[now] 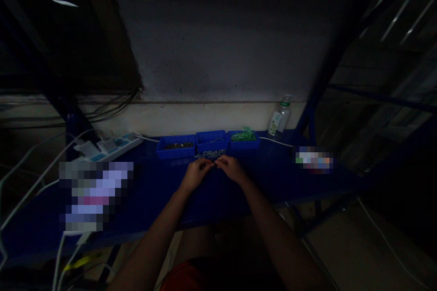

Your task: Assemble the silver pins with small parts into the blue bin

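My left hand (196,174) and my right hand (231,168) meet fingertip to fingertip over the blue table. Both are pinched closed around something small and dark between them, too small to name. Just beyond the fingers lies a loose pile of thin metal pins or screws (212,153). Behind it stand three blue bins: the left bin (164,151) with small brassy metal parts (179,145), the middle bin (211,135) with a few thin pins, and the right bin (244,146) with green plastic pieces or wrap (243,135).
A clear plastic bottle (280,118) stands at the back right. At the left is a white power strip (118,147) with plugs and trailing cables. Blurred-out items lie on the table at left and right. A wall rises behind, and blue frame posts flank the table (153,204).
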Motion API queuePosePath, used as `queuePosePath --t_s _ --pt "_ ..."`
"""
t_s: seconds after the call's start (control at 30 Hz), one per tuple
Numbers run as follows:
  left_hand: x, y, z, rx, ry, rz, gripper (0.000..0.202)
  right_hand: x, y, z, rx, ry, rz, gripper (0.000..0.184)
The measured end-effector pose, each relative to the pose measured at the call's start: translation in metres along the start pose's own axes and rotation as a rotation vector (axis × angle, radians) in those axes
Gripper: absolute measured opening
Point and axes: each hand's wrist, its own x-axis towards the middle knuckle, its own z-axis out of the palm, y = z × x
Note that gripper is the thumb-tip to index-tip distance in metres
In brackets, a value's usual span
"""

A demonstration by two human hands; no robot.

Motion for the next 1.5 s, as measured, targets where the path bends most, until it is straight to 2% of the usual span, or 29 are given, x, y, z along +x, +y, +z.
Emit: queuePosePath --t_s 0.2,0.27,0.4,0.47,0.6,0.73,0.87,0.97,1.07,1.17,1.23,1.37,1.5 --pt "0.002 0.001 -0.005 -0.073 -0.007 -0.069 0.032 0.001 0.003 0.001 0.072 -0.025 0.022 0.021" --pt "0.002 0.001 -0.005 -0.091 0.014 -0.058 0.031 0.000 0.003 0.002 0.062 -0.059 0.013 0.019" --pt "0.000 0.001 -0.004 -0.108 -0.019 0.007 0.029 -0.002 0.002 0.004 0.000 -0.117 -0.053 0.016" --pt "0.000 0.000 -0.003 -0.090 -0.010 0.019 0.029 -0.002 0.002 0.004 -0.028 -0.095 -0.059 0.016" --pt "0.001 -0.005 -0.002 -0.030 0.016 0.017 0.028 0.002 0.007 0.003 -0.024 0.026 0.032 0.018" --pt "0.000 -0.008 0.002 0.036 -0.038 0.017 0.025 0.004 0.009 0.003 0.010 0.074 0.035 0.019" --pt "0.000 -0.008 0.005 0.101 -0.116 0.043 0.026 0.001 0.001 0.004 0.065 0.009 -0.033 0.020" --pt "0.000 -0.008 0.004 0.101 -0.128 0.051 0.027 0.000 -0.004 0.005 0.085 -0.031 -0.055 0.020" --pt "0.001 -0.006 0.002 0.051 -0.096 0.030 0.027 0.000 -0.003 0.004 0.090 0.006 -0.035 0.019" --pt "0.001 -0.003 -0.002 0.013 -0.017 -0.001 0.027 0.001 0.002 0.002 0.047 0.058 -0.017 0.018" --pt "0.001 -0.001 -0.003 -0.005 0.017 0.017 0.026 0.001 0.005 0.001 -0.020 0.030 -0.040 0.014" --pt "-0.001 0.003 -0.002 -0.028 -0.012 0.082 0.023 -0.002 0.005 0.002 -0.181 -0.058 -0.127 0.006" --pt "-0.001 0.003 -0.002 -0.009 0.013 0.055 0.024 -0.001 0.003 0.001 -0.200 -0.029 -0.119 0.008"
